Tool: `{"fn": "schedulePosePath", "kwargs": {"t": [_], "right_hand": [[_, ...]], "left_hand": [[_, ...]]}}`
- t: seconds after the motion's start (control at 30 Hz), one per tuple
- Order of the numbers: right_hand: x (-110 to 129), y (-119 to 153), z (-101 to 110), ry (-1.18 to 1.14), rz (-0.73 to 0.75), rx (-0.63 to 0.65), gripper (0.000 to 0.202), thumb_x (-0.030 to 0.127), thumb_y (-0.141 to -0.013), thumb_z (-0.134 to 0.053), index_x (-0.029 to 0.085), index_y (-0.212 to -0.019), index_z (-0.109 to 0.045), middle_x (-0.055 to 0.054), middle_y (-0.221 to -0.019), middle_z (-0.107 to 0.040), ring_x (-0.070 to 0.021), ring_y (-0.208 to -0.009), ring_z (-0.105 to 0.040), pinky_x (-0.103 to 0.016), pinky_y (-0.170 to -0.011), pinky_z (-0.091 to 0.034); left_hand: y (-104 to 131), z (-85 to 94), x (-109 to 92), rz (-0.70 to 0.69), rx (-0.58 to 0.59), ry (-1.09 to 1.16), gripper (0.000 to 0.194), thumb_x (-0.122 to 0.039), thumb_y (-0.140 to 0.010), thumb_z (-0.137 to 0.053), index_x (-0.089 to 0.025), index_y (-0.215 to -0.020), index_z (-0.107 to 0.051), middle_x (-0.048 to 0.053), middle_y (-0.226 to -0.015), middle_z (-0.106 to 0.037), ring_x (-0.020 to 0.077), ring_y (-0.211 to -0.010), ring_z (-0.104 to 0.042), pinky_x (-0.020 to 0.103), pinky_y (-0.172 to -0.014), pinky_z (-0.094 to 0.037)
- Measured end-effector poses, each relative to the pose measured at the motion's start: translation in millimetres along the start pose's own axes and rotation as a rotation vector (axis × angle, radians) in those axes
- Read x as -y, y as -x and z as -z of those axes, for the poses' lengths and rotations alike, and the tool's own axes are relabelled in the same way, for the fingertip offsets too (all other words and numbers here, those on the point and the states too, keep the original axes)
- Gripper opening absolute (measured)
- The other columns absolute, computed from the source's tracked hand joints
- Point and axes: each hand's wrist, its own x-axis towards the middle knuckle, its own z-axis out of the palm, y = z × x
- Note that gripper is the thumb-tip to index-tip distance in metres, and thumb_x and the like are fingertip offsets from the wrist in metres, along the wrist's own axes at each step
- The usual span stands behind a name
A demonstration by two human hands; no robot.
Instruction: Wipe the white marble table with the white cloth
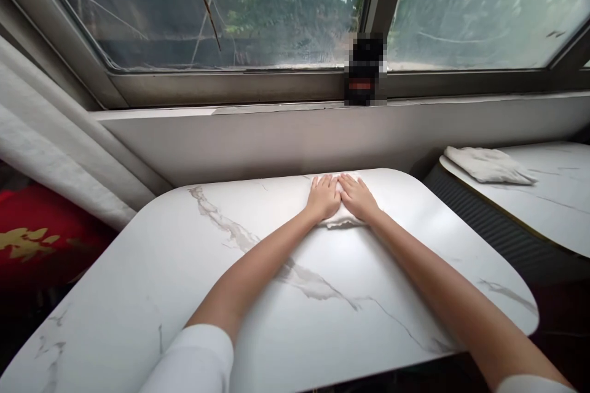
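Observation:
My left hand (324,198) lies flat on a folded white cloth (345,218), its fingers stretched toward the window. Beside it, my right hand (358,198) presses down on the same cloth with fingers extended, the two hands touching or nearly so. Most of the cloth is hidden under both palms; its near edge shows below them. The cloth rests near the far edge of a white marble-patterned table (405,209) with rounded corners. Both arms reach forward across the tabletop.
A second white table (562,166) on the right bears another folded white cloth (488,164). Behind the table run a low wall (258,138) and a framed window (230,12). A pale curtain (59,129) and a red cloth with gold pattern (41,233) are at left.

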Motion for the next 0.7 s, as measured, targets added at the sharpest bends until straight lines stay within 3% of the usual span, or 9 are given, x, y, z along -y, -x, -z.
{"fn": "schedulePosePath", "kwargs": {"t": [0.17, 0.37, 0.5, 0.7], "right_hand": [[-23.1, -42.8, -8.7, -0.024, 0.029, -0.038, 0.052, 0.017, -0.088, -0.023, 0.008, -0.138, -0.038, -0.009, -0.146, -0.035, -0.0185, -0.135, -0.028, -0.041, -0.11, -0.019], [-35.1, -32.5, -11.3, -0.018, 0.067, -0.067, 0.054, 0.016, -0.086, -0.025, 0.009, -0.138, -0.038, -0.01, -0.146, -0.035, -0.0185, -0.135, -0.029, -0.04, -0.11, -0.021], [-45.0, 13.4, -4.7, 0.015, 0.116, -0.068, 0.054, 0.018, -0.087, -0.025, 0.011, -0.14, -0.034, -0.009, -0.146, -0.033, -0.019, -0.136, -0.027, -0.041, -0.11, -0.022], [-56.6, 148.1, 15.8, -0.004, 0.141, -0.103, 0.055, 0.025, -0.093, -0.02, 0.02, -0.147, -0.015, -0.005, -0.148, -0.031, -0.0183, -0.136, -0.024, -0.045, -0.11, -0.024]], "left_hand": [[-40.4, -11.6, 8.9, 0.088, -0.071, -0.017, 0.046, -0.022, -0.092, -0.029, -0.01, -0.135, -0.04, 0.011, -0.142, -0.041, 0.0198, -0.133, -0.031, 0.041, -0.113, -0.012], [-37.3, -13.1, -7.7, 0.12, -0.082, -0.044, 0.048, -0.024, -0.092, -0.029, -0.007, -0.135, -0.038, 0.016, -0.143, -0.037, 0.0251, -0.134, -0.027, 0.046, -0.112, -0.011], [-5.9, -9.7, -41.5, 0.091, -0.036, -0.029, 0.052, -0.028, -0.093, -0.028, -0.004, -0.138, -0.034, 0.02, -0.144, -0.032, 0.0299, -0.136, -0.023, 0.049, -0.111, -0.01], [78.0, -1.2, -121.2, -0.093, 0.025, 0.055, 0.058, -0.03, -0.092, -0.029, 0.004, -0.139, -0.029, 0.026, -0.145, -0.027, 0.0372, -0.136, -0.016, 0.055, -0.11, -0.006]]}}
